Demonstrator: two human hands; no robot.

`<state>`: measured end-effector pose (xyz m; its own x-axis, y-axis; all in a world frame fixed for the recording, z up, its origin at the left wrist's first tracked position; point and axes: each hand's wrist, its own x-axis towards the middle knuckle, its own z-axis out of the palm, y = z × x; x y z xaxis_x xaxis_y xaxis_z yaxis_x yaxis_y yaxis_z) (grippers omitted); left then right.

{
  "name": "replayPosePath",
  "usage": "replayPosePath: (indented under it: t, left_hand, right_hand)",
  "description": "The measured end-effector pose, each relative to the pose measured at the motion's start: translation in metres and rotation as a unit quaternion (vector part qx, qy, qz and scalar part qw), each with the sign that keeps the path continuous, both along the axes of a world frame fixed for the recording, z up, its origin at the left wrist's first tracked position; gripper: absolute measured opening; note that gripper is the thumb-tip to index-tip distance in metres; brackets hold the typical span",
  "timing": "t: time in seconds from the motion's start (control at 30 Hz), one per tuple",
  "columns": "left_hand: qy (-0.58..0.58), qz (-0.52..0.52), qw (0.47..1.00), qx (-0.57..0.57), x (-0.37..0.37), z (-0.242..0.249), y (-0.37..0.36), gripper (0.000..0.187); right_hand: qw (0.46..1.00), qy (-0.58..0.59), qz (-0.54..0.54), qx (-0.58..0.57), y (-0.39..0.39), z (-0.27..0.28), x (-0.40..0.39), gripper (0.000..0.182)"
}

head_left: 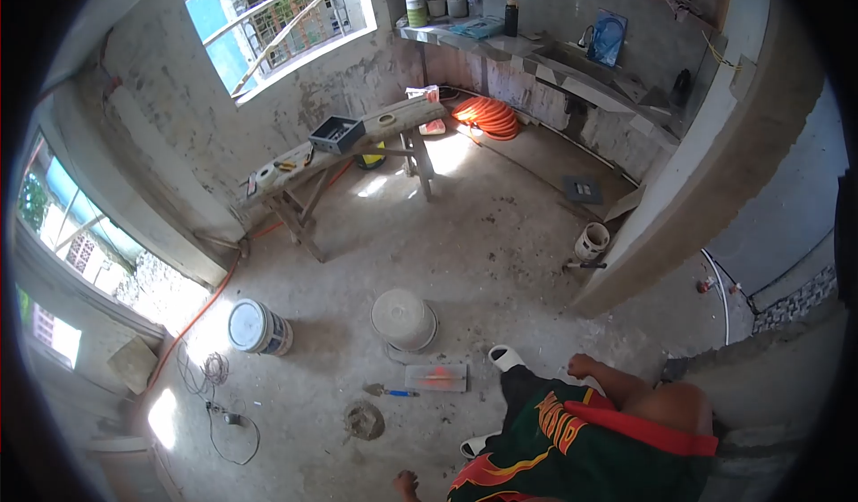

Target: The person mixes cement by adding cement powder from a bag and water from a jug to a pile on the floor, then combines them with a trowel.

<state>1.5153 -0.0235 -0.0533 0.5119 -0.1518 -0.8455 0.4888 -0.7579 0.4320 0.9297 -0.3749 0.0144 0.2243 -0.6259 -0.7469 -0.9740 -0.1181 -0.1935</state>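
My right hand (pixel 582 366) hangs beside the dark green and red shorts (pixel 572 439), its fingers curled in, with nothing visible in it. My left hand (pixel 406 483) is low at the bottom edge, partly cut off, fingers curled, and I see nothing in it. Both are apart from the things on the floor. In front of my white footwear (pixel 506 356) lies a flat rectangular grey plate (pixel 435 378) with a red patch. Beside it is a pointing trowel (pixel 391 391) with a blue handle. A small heap of wet mortar (pixel 365 420) sits nearer my left hand.
Ahead stand a pale bucket (pixel 402 319) and a lidded pail (pixel 258 327). Tangled cord (pixel 214 370) lies left. A wooden bench (pixel 295 167) carries a grey crate (pixel 337 134). An orange hose coil (pixel 485 120) lies under the counter (pixel 500 46); a small bucket (pixel 592 241) stands by the pillar.
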Motion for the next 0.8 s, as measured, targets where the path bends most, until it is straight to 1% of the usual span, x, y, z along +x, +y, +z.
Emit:
replayPosePath:
  t: [0.07, 0.17, 0.27, 0.3, 0.33, 0.37, 0.4, 0.43, 0.5, 0.6, 0.7, 0.77, 0.8]
  left_hand:
    - [-0.033, 0.042, 0.997, -0.055, 0.013, 0.014, -0.032, 0.029]
    - [-0.085, -0.032, 0.995, -0.033, 0.003, 0.032, -0.094, 0.028]
    - [-0.097, -0.030, 0.994, -0.048, -0.041, 0.040, -0.174, 0.028]
    - [-0.040, -0.024, 0.996, -0.074, -0.061, 0.042, -0.203, 0.029]
    - [-0.028, -0.083, 0.994, -0.070, -0.079, 0.045, -0.230, 0.033]
    - [-0.013, -0.142, 0.988, -0.066, -0.092, 0.045, -0.260, 0.037]
    - [-0.075, -0.278, 0.956, -0.055, -0.106, 0.048, -0.294, 0.039]
    - [-0.133, -0.407, 0.903, -0.043, -0.120, 0.052, -0.324, 0.041]
    - [-0.146, -0.410, 0.898, -0.069, -0.148, 0.081, -0.388, 0.040]
    - [-0.113, -0.358, 0.922, -0.096, -0.157, 0.088, -0.458, 0.037]
    - [-0.082, -0.354, 0.929, -0.075, -0.147, 0.086, -0.519, 0.035]
    - [-0.114, -0.421, 0.889, -0.139, -0.134, 0.067, -0.557, 0.032]
    - [-0.132, -0.451, 0.866, -0.170, -0.127, 0.054, -0.575, 0.030]
  right_hand:
    - [0.997, 0.016, -0.043, 0.059, -0.024, -0.004, -0.022, 0.028]
    - [0.992, -0.007, -0.087, 0.091, -0.093, -0.023, -0.051, 0.028]
    - [0.998, -0.045, -0.031, -0.015, -0.181, -0.044, -0.085, 0.029]
    - [0.997, -0.062, -0.005, -0.050, -0.212, -0.032, -0.093, 0.028]
    - [0.989, -0.094, -0.107, -0.038, -0.236, -0.020, -0.102, 0.028]
    - [0.970, -0.123, -0.208, -0.026, -0.263, 0.011, -0.104, 0.029]
    - [0.941, -0.148, -0.305, -0.018, -0.288, 0.029, -0.111, 0.029]
    - [0.933, -0.152, -0.324, -0.047, -0.307, 0.031, -0.121, 0.029]
    - [0.914, -0.158, -0.359, -0.108, -0.349, 0.032, -0.137, 0.029]
    - [0.908, -0.151, -0.384, -0.076, -0.398, 0.020, -0.151, 0.030]
    - [0.938, -0.120, -0.318, -0.067, -0.432, 0.011, -0.138, 0.030]
    - [0.972, -0.123, -0.194, -0.043, -0.456, -0.020, -0.127, 0.036]
    - [0.952, -0.173, -0.250, 0.044, -0.472, 0.002, -0.114, 0.040]
